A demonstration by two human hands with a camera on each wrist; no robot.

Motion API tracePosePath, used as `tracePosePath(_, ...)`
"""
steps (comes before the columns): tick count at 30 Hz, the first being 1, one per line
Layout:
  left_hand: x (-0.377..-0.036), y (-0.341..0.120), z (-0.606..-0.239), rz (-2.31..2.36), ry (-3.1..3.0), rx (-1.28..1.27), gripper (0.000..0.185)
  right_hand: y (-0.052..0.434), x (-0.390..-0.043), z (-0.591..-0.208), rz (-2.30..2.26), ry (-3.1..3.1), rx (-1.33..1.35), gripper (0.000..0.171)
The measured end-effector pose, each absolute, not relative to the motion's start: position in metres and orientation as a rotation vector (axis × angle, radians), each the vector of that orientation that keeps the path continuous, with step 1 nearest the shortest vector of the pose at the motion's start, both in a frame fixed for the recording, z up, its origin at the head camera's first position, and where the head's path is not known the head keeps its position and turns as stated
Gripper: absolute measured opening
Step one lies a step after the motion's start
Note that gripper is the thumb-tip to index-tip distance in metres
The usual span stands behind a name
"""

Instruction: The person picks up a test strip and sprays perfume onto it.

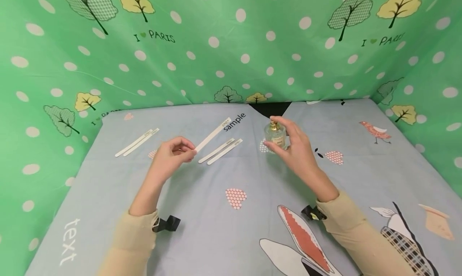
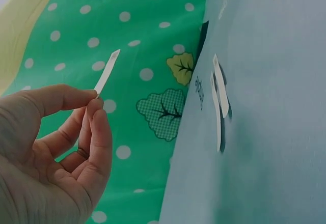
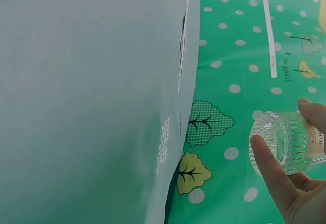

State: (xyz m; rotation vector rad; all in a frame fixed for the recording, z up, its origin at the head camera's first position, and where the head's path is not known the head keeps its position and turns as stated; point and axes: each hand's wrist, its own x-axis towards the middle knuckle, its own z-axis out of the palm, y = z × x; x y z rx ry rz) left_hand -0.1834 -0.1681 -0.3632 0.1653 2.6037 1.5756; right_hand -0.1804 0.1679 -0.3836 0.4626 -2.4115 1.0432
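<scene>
My left hand [image 1: 170, 157] pinches one end of a white perfume test strip [image 1: 213, 135] between thumb and fingertips. The strip points up and to the right, raised above the table, its printed end farthest from the hand. In my right hand [image 1: 298, 151] is a clear glass perfume bottle [image 1: 277, 139] with a gold neck and a pale label. The thumb lies against the lower part of the glass, and a finger reaches over the top. Ribbed glass at the bottle's base [image 3: 270, 140] shows in the right wrist view. Strip and bottle are apart.
Two test strips [image 1: 225, 151] lie side by side on the grey-blue cloth [image 1: 202, 195] between the hands. Another pair of strips [image 1: 137, 143] lies farther left. A green dotted curtain [image 1: 223, 67] hangs behind the table and along its sides.
</scene>
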Motion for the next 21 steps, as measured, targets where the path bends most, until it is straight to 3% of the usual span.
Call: tracePosePath(21, -0.177, -0.153, -0.363, 1.565, 2.577, 0.216, 0.013, 0.158, -0.181, -0.387, 1.055, -2.422, 0.482, 0.069)
